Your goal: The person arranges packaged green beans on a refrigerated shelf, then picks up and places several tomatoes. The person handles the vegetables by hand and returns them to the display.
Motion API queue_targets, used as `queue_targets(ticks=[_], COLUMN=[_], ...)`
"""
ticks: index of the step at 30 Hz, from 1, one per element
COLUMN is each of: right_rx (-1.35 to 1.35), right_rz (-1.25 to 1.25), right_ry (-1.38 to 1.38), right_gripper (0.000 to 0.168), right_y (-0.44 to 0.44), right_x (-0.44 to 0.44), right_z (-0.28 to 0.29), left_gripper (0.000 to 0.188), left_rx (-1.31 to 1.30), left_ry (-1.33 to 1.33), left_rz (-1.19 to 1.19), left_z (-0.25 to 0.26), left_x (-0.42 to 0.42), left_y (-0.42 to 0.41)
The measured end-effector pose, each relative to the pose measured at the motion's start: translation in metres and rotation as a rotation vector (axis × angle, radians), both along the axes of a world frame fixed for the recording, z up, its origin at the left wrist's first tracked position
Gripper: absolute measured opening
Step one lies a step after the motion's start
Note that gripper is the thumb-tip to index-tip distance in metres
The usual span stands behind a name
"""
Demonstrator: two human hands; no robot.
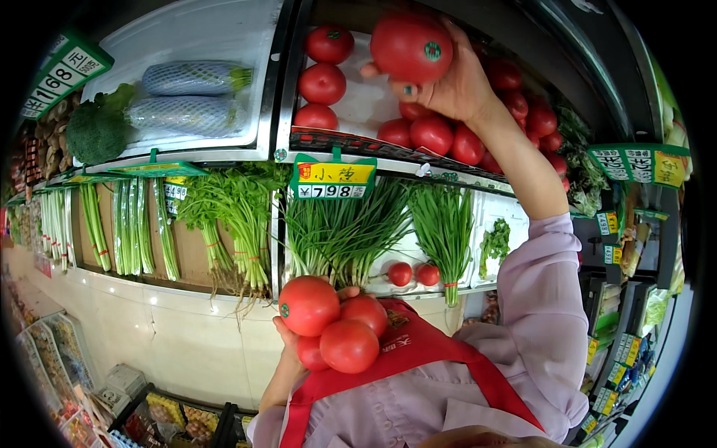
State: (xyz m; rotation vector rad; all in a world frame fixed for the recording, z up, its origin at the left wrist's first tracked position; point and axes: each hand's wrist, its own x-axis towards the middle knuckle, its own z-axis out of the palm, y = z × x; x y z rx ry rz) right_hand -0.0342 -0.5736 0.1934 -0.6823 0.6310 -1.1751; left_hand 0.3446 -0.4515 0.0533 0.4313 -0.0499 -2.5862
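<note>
My right hand (451, 84) is raised over a black crate (358, 144) and holds a large red tomato (409, 47) with a small green sticker on it. A green sticker also clings to one fingertip. In the crate, a column of tomatoes (322, 84) stands at the left, and several more (431, 134) are piled below and right of the hand, on a white liner. Low in front of my red apron, my left hand (288, 336) supports several tomatoes (348, 345) in a cluster; the upper left one bears a green sticker. Part of that hand is hidden behind them.
Below the crate lie green chives (347, 229), another bound bunch (445, 235) and two small tomatoes (400, 274). A price tag (335, 178) hangs from the shelf edge. Left are net-wrapped vegetables (190, 78), broccoli (98, 131) and celery (243, 235). More price tags (638, 164) stick out at the right.
</note>
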Motion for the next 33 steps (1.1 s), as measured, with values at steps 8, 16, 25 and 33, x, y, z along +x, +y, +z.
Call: queue_targets(ticks=[8,16,25,33], right_rx=[-0.327,-1.320,-0.817,-0.275], right_rz=[-0.115,-0.227,-0.328,-0.662], right_ry=[1.007,1.644,1.674,1.730], right_gripper=[0.089,0.065,0.074,0.066], right_y=[0.022,0.017,-0.013,-0.124], right_x=[0.052,0.079,0.061,-0.028], right_z=[0.020,0.016,0.024,-0.008], left_gripper=[0.103,0.109,0.110,0.108], left_rx=[-0.055,-0.069,-0.117,-0.123], left_ry=[0.079,0.078,0.013,0.051], left_rz=[-0.083,-0.129,-0.183,-0.144], left_z=[0.001,-0.007,-0.011,-0.012], left_x=[0.008,0.016,0.017,0.013], left_y=[-0.004,-0.012,-0.022,-0.021])
